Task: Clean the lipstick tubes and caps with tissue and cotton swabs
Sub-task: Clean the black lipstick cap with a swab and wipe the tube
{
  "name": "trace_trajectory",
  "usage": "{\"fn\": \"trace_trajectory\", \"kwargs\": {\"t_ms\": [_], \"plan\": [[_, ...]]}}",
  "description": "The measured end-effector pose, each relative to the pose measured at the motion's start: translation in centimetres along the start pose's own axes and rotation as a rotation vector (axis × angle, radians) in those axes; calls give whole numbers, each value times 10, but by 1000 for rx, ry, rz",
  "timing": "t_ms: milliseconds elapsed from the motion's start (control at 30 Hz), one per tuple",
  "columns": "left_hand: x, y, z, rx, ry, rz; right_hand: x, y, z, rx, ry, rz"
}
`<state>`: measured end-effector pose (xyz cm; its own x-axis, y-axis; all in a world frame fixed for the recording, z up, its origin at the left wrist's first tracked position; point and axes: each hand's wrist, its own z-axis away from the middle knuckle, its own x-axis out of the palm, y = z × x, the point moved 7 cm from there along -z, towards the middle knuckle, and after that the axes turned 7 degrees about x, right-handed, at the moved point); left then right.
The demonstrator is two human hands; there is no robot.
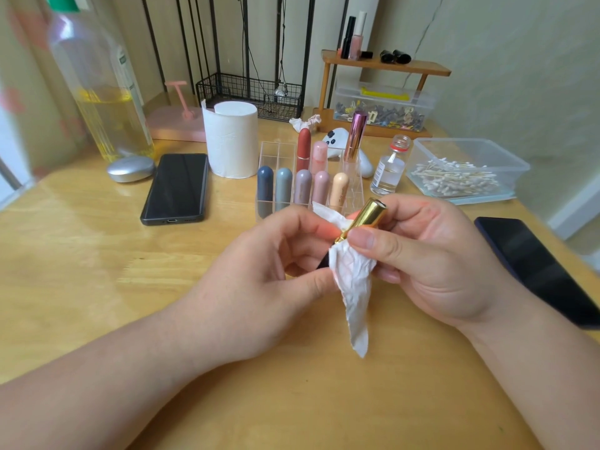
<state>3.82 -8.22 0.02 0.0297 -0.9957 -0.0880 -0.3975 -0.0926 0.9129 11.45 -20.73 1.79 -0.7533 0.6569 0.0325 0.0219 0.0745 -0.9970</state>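
Observation:
Above the middle of the wooden table (pixel 97 271), both hands hold one lipstick. My left hand (pixel 276 271) grips its dark base, which is mostly hidden by the fingers. My right hand (pixel 428 254) pinches a crumpled white tissue (pixel 354 287) against the gold lipstick tube (pixel 367 216), thumb on top. The tissue's tail hangs down between my wrists. Behind the hands a clear acrylic organizer (pixel 279 157) holds several capped lipsticks (pixel 303 186) in grey, mauve, pink, peach and red. A plastic box of cotton swabs (pixel 461 173) sits at the right.
A tissue roll (pixel 232 138) and a black phone (pixel 177 186) lie left of the organizer. A small glass bottle (pixel 389 170) stands open by the swab box. A dark phone (pixel 539 267) lies right of my right hand. A large bottle (pixel 100 92) stands at the back left.

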Motion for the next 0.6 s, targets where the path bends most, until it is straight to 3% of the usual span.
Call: {"fn": "trace_trajectory", "kwargs": {"t_ms": [300, 600], "plan": [[8, 0, 0, -57, -94, -62, -3, 0, -1, -8, 26, 9], [-2, -9, -1, -79, -42, -179, 4, -2, -2, -12, 3, 125]]}}
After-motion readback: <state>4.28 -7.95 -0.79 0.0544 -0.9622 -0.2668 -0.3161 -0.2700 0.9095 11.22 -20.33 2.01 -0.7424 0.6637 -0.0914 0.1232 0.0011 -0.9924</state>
